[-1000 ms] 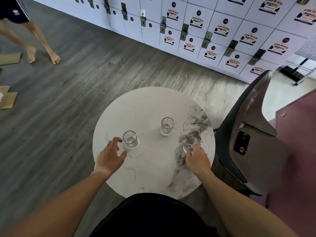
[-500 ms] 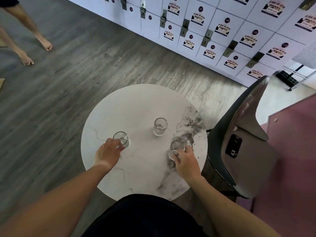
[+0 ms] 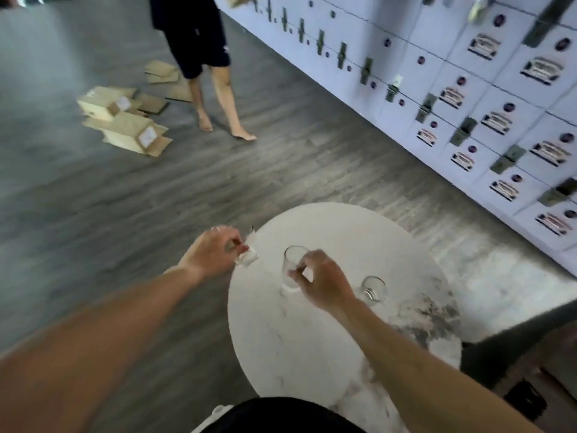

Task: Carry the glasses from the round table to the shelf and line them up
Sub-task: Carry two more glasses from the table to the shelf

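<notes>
The round white marble table (image 3: 312, 345) fills the lower right of the head view. My left hand (image 3: 215, 251) grips a clear glass (image 3: 248, 256), lifted at the table's left edge. A second clear glass (image 3: 292, 270) is held by my right hand (image 3: 321, 284) above the tabletop. One more clear glass (image 3: 373, 287) stands on the table just right of my right hand. No shelf shows in this blurred frame.
A wall of white lockers (image 3: 468, 98) runs along the right. A barefoot person (image 3: 203, 57) walks at the top middle beside cardboard boxes (image 3: 125, 123) on the grey wood floor. A dark chair edge (image 3: 512, 342) is at the lower right.
Both hands closed on their glasses and lifted them off the table. My view swung left, bringing the boxes and the walking person into sight.
</notes>
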Tool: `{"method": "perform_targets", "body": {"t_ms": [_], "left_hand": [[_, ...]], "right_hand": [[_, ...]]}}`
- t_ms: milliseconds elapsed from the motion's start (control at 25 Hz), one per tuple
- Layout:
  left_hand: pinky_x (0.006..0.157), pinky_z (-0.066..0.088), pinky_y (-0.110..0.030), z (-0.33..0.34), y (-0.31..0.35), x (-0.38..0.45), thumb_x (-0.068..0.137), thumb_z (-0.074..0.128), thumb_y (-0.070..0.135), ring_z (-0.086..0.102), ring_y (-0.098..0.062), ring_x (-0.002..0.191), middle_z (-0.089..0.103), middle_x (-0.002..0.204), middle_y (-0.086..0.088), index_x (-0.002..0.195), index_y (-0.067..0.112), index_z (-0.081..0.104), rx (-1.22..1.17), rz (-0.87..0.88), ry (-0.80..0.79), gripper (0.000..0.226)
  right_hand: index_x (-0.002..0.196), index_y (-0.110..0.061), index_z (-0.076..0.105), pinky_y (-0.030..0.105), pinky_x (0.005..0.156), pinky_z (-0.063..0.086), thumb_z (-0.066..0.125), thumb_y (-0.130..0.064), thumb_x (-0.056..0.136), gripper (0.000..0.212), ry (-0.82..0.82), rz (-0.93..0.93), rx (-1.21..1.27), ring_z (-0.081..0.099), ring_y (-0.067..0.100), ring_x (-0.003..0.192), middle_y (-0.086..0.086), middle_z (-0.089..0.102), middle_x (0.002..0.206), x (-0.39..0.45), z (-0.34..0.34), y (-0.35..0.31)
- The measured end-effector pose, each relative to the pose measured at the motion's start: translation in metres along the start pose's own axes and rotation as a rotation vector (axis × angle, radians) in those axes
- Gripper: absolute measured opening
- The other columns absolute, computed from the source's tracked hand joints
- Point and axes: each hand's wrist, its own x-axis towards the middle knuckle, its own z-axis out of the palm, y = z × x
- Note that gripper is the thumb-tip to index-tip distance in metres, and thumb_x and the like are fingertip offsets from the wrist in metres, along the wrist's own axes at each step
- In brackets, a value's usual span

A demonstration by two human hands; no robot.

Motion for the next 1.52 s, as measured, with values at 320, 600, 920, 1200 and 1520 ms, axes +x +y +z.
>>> {"method": "perform_targets", "body": {"t_ms": [320,600,920,1200,1520], "left_hand": [[0.084,0.051,-0.037,-0.236,-0.045,-0.028,0.087,0.065,0.047,0.063,-0.022,0.089,0.069,0.097,-0.001,0.092,0.026,0.069,0.173,-0.135,0.253,0.022],[0.075,0.043,-0.033,-0.411,-0.079,-0.110,0.091,0.064,0.040,0.057,-0.024,0.086,0.063,0.084,0.000,0.082,0.022,0.060,0.220,-0.193,0.490,0.020],[0.080,0.049,-0.037,-0.525,-0.153,-0.222,0.093,0.059,0.046,0.062,-0.018,0.086,0.061,0.082,0.016,0.084,0.025,0.059,0.277,-0.274,0.613,0.022],[0.067,0.037,-0.030,-0.584,-0.225,-0.282,0.095,0.058,0.042,0.052,-0.008,0.071,0.055,0.075,0.019,0.084,0.022,0.059,0.314,-0.405,0.679,0.022],[0.058,0.034,-0.024,-0.645,-0.348,-0.333,0.096,0.054,0.046,0.047,-0.005,0.067,0.054,0.079,0.009,0.094,0.021,0.060,0.413,-0.663,0.727,0.025]], "right_hand": [[0.088,-0.023,0.063,0.027,0.071,0.038,0.068,-0.043,0.089,0.021,0.015,-0.382,-0.022,0.058,0.022,0.084,0.005,0.060,0.094,0.136,-0.075,-0.214],[0.087,-0.021,0.065,0.033,0.075,0.051,0.069,-0.046,0.088,0.026,0.002,-0.565,-0.022,0.063,0.021,0.086,0.000,0.066,0.087,0.157,-0.088,-0.425],[0.092,-0.017,0.060,0.024,0.058,0.037,0.066,-0.043,0.092,0.026,-0.005,-0.762,0.051,0.051,0.006,0.072,-0.005,0.057,0.080,0.128,-0.053,-0.610],[0.080,-0.022,0.059,0.028,0.062,0.040,0.068,-0.046,0.089,0.027,-0.098,-0.914,0.065,0.056,0.013,0.074,-0.004,0.060,0.076,0.136,0.029,-0.728],[0.086,-0.017,0.062,0.027,0.061,0.042,0.068,-0.045,0.090,0.029,-0.280,-1.086,0.077,0.057,0.009,0.074,-0.004,0.064,0.078,0.176,0.149,-0.869]]}}
